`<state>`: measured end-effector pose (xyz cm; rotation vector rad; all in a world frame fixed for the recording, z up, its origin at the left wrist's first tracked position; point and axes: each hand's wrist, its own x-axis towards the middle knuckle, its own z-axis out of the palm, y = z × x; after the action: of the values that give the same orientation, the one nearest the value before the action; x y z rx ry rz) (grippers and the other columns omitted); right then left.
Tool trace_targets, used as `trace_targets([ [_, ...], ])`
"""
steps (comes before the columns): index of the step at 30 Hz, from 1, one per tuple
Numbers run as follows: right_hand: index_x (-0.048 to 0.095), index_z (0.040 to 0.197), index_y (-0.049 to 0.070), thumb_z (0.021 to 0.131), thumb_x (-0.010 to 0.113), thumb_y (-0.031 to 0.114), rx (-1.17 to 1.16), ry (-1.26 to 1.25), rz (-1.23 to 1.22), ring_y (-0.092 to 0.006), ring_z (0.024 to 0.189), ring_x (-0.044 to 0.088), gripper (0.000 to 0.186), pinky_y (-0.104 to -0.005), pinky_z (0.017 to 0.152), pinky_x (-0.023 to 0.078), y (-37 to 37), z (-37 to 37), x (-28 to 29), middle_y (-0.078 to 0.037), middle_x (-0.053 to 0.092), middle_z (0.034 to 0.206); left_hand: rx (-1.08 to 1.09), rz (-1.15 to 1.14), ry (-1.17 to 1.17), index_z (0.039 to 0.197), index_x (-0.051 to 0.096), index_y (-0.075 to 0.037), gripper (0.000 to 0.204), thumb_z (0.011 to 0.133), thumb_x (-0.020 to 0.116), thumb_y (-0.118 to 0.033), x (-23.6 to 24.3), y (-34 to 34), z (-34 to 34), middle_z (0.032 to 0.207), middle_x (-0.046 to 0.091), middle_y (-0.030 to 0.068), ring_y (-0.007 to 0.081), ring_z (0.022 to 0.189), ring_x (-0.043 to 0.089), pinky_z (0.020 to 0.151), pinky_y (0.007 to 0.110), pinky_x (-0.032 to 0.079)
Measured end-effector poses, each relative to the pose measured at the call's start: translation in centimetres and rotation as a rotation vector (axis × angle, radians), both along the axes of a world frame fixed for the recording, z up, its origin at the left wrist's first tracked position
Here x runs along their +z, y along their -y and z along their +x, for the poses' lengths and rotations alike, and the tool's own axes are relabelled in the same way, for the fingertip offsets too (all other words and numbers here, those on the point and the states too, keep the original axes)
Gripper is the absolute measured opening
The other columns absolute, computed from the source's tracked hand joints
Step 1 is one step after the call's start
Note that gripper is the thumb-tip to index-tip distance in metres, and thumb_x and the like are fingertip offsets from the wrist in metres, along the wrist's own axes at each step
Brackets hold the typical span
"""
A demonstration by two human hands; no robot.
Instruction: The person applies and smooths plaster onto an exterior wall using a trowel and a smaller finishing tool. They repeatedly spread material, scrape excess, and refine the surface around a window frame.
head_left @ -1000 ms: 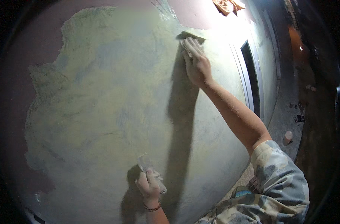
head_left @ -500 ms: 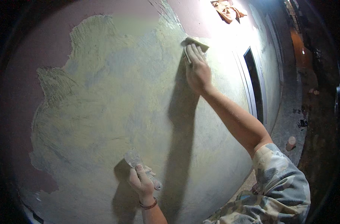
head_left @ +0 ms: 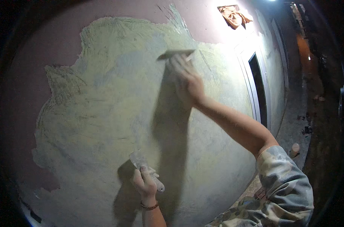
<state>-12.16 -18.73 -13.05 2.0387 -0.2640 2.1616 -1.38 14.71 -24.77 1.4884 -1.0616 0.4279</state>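
High on the wall [head_left: 100,109], my right hand [head_left: 190,84] grips a wide, dark-edged trowel [head_left: 184,53] with its fingers behind the blade. The blade lies across the greenish-grey plaster, and both hand and tool are blurred. Lower down, my left hand [head_left: 145,184] is closed around the pale handle of a putty knife [head_left: 136,159]. Its plaster-smeared blade points up and left, casting a shadow on the wall. Whether that blade touches the wall I cannot tell. A beaded bracelet [head_left: 149,206] circles my left wrist.
Mauve wall surface [head_left: 22,102] borders the ragged plaster edge at left and top. At upper right an orange-brown cloth [head_left: 234,17] fills a small opening beside bright light. A framed dark opening [head_left: 258,90] is at right, with a pale cup-like container [head_left: 295,149] on the floor beyond.
My right hand has swept the trowel left and slightly down, turning the blade nearer to level. My left hand keeps almost the same place with the putty knife. The view has shifted slightly.
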Motion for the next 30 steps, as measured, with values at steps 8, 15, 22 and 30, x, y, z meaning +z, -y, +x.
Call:
trace_targets([
  [8, 0.049, 0.144, 0.003, 0.095, 0.052, 0.011, 0.188, 0.169, 0.141, -0.0349, 0.145, 0.037, 0.049, -0.0445, 0.123, 0.027, 2.0, -0.2, 1.3, -0.014, 0.044, 0.154, 0.097, 0.070, 0.065, 0.077, 0.058, 0.004, 0.033, 0.103, 0.051, -0.016, 0.7, 0.0, 0.7, 0.065, 0.066, 0.0132, 0.0210, 0.050, 0.065, 0.046, 0.034, 0.050],
  [15, 0.059, 0.135, 0.011, 0.081, 0.068, 0.028, 0.157, -0.289, -0.627, -0.0337, 0.154, 0.020, 0.057, -0.0581, 0.124, 0.019, -7.6, 5.2, -3.1, -0.007, 0.029, 0.165, 0.064, 0.032, -0.001, 0.078, 0.057, 0.002, 0.032, 0.104, 0.049, -0.015, 0.5, -0.1, 0.5, 0.062, 0.064, 0.0115, 0.0190, 0.048, 0.064, 0.044, 0.031, 0.049],
  [22, 0.056, 0.139, 0.008, 0.087, 0.060, 0.019, 0.269, 0.089, 0.018, -0.0361, 0.150, 0.029, 0.053, -0.0568, 0.122, 0.023, -2.0, 4.5, 5.0, -0.011, 0.038, 0.161, 0.099, 0.039, 0.310, 0.071, 0.049, 0.001, 0.035, 0.102, 0.051, -0.016, 1.0, 0.4, 2.5, 0.059, 0.055, 0.0111, 0.0208, 0.050, 0.051, 0.050, 0.037, 0.040],
  [30, 0.046, 0.149, 0.010, 0.088, 0.060, 0.022, 0.352, -0.393, -0.448, -0.0326, 0.152, 0.026, 0.064, -0.0536, 0.125, 0.020, -9.4, 6.4, 1.0, -0.007, 0.031, 0.165, 0.070, 0.054, 0.284, 0.072, 0.054, 0.000, 0.033, 0.100, 0.056, -0.018, 0.1, -0.7, 3.6, 0.058, 0.051, 0.0127, 0.0224, 0.051, 0.046, 0.050, 0.039, 0.034],
])
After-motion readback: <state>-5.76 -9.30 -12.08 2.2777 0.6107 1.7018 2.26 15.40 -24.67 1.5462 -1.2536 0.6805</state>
